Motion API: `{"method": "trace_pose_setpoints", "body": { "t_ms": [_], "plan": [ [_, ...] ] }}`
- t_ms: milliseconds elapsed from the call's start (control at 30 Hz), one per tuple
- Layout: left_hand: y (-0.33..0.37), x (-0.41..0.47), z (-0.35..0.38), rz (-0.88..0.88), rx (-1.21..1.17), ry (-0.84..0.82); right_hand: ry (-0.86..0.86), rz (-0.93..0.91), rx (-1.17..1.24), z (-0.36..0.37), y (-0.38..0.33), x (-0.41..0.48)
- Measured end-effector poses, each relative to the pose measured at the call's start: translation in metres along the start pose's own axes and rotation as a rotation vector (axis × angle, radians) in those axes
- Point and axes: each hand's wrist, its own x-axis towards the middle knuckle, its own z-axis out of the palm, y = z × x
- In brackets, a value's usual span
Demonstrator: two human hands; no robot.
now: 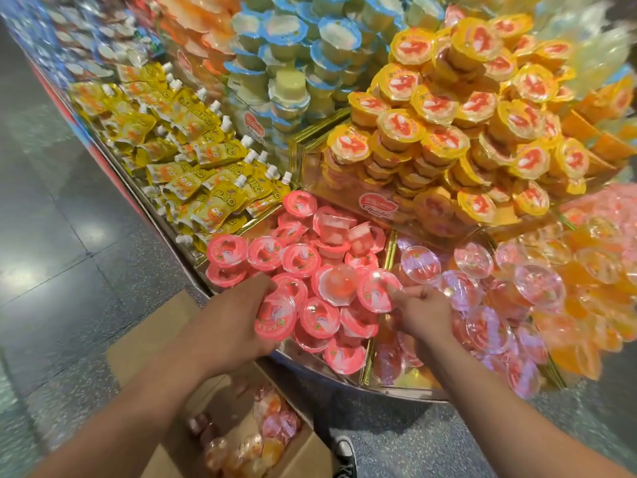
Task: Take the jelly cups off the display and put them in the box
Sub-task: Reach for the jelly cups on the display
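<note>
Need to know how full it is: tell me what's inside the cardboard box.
The cardboard box holds several jelly cups, orange and pink. The left forearm covers part of its opening, so the fill level is unclear.

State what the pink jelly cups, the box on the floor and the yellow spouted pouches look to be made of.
Pink jelly cups: apparently thin clear plastic with glossy printed film lids, judging by the glare.
Box: brown corrugated cardboard, matte, with plain flaps.
Yellow pouches: flexible glossy plastic or foil laminate, creased, with white caps that look like hard plastic.
</note>
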Motion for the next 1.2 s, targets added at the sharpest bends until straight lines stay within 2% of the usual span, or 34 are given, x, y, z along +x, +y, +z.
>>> {"method": "trace_pose_setpoints", "body": {
  "t_ms": [267, 767, 1200],
  "plan": [
    [-0.001, 0.011, 0.006, 0.002, -0.031, 0.012, 0.062, 0.025, 0.047, 0.010, -0.011, 0.011],
    [-0.002, 0.039, 0.002, -0.070, 0.043, 0.043, -0.087, 0.046, -0.026, 0.002, -0.025, 0.000],
    [0.010, 0.071, 0.006, -0.110, -0.053, 0.169, -0.132, 0.073, -0.139, -0.011, -0.030, -0.004]
  ]
}}
